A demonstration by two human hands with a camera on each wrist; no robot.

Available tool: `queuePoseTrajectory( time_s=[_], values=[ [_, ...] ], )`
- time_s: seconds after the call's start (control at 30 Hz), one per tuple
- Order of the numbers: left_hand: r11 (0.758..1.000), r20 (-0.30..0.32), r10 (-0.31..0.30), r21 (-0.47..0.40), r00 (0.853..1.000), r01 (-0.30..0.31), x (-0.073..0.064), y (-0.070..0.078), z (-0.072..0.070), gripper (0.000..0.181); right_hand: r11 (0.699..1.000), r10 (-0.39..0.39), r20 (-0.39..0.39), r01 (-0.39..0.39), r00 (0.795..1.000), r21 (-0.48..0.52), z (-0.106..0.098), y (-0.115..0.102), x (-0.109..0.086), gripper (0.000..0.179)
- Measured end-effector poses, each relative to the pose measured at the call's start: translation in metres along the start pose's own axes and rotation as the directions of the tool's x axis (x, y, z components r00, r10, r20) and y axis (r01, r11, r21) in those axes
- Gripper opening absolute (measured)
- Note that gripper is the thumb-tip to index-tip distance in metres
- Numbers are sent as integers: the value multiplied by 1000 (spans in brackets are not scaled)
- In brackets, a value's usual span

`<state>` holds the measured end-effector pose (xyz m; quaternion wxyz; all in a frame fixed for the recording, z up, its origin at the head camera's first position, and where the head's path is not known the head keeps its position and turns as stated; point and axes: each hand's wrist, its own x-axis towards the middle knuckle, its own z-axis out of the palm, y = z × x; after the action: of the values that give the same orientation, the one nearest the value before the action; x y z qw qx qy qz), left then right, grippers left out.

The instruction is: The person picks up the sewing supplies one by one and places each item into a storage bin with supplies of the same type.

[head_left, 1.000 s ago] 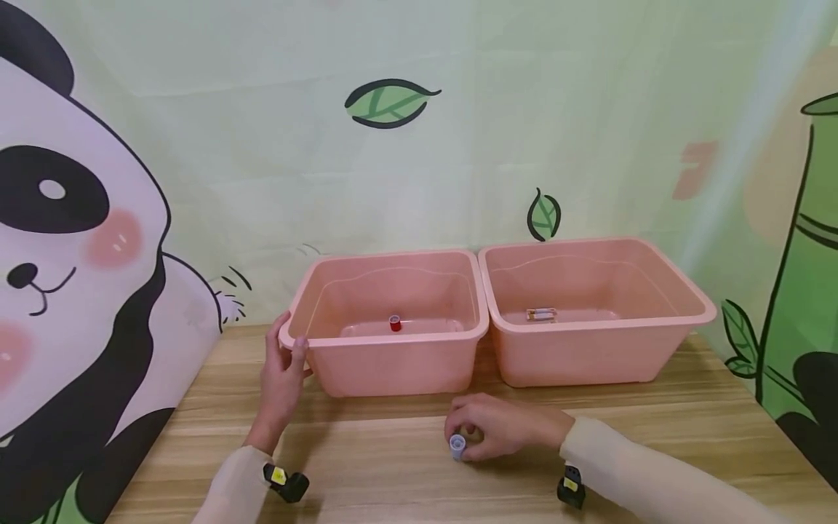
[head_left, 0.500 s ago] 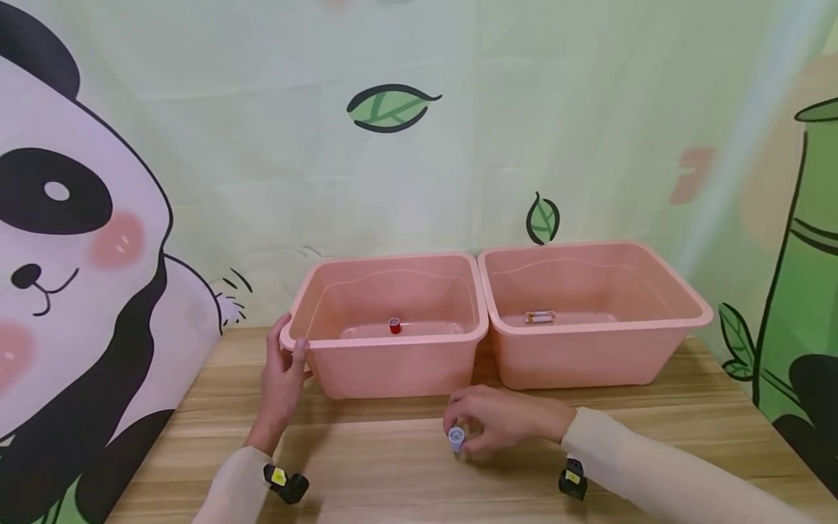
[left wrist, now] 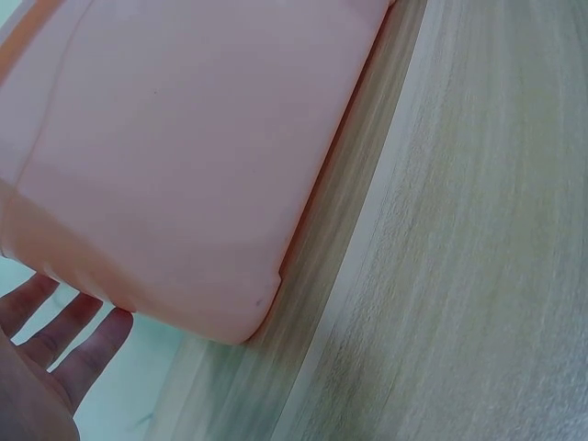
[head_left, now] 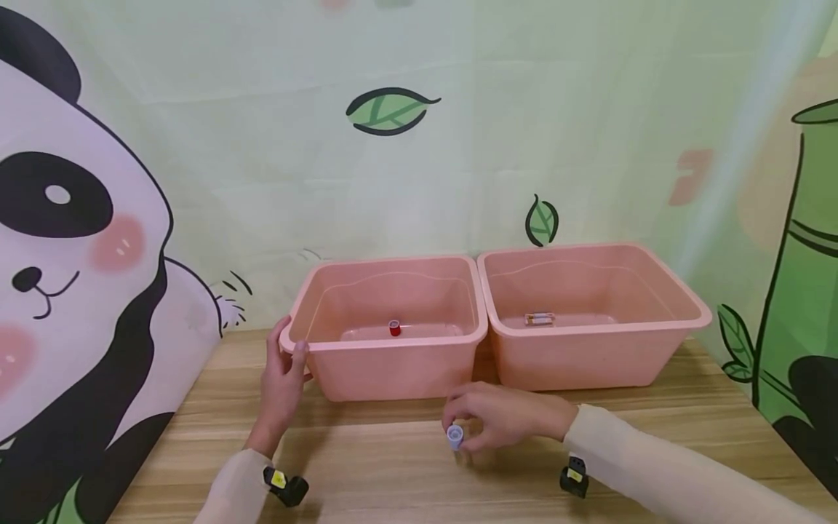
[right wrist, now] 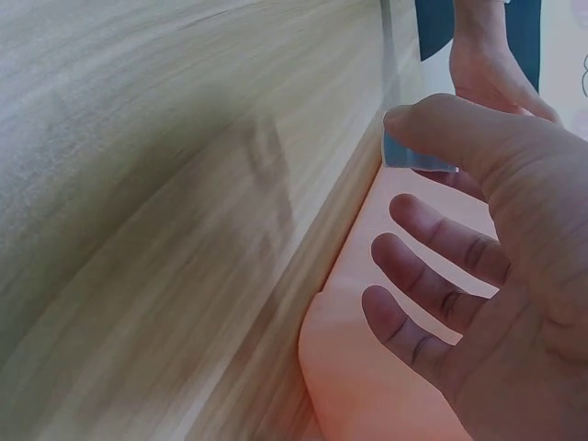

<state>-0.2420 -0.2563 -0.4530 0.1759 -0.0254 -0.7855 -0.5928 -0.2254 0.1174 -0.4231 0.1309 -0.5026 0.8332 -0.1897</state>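
Observation:
In the head view, my right hand (head_left: 494,416) pinches a small light blue bottle cap (head_left: 455,437) between thumb and index finger, close over the table. The right wrist view shows the cap (right wrist: 413,154) under the thumb, the other fingers spread loosely. My left hand (head_left: 283,386) holds the near left corner of the left pink plastic bin (head_left: 393,371), thumb at the front rim. Its fingertips (left wrist: 110,322) meet the bin's side in the left wrist view. A red bottle cap (head_left: 395,328) lies inside this bin.
A second pink bin (head_left: 589,356) stands right beside the first, with batteries (head_left: 540,319) on its floor. Both stand on a wood-grain table (head_left: 366,473). Behind hangs a green cloth backdrop (head_left: 262,145) with a printed panda and leaves.
My right hand has risen slightly in the head view with the light blue cap, toward the bins. The left hand stays at the bin's corner. The head view has tilted a little.

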Motion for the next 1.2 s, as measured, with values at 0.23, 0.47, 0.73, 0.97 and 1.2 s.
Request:
queuePoseTrajectory(
  time_s=[0.23,0.47,0.73,0.97,1.2],
  values=[
    [1000,-11,-1,28,1000,1,1,-3,1,57,1000,22,0,-22,1000,-8,-8,-6,-1,19],
    [1000,-8,1,18,1000,-1,1,-3,1,58,1000,8,-12,-8,1000,-20,-14,-11,-1,18],
    [1000,2,2,-4,1000,-2,-2,1,0,59,999,-3,-23,2,1000,-41,-24,-18,-2,18],
    [1000,-9,-19,7,1000,19,0,-1,0,57,999,-12,-33,11,999,-53,-37,-23,-1,16],
    [1000,-8,-24,3,1000,24,1,-2,0,57,999,-8,-43,7,999,-40,-46,-26,-2,17]
  ],
)
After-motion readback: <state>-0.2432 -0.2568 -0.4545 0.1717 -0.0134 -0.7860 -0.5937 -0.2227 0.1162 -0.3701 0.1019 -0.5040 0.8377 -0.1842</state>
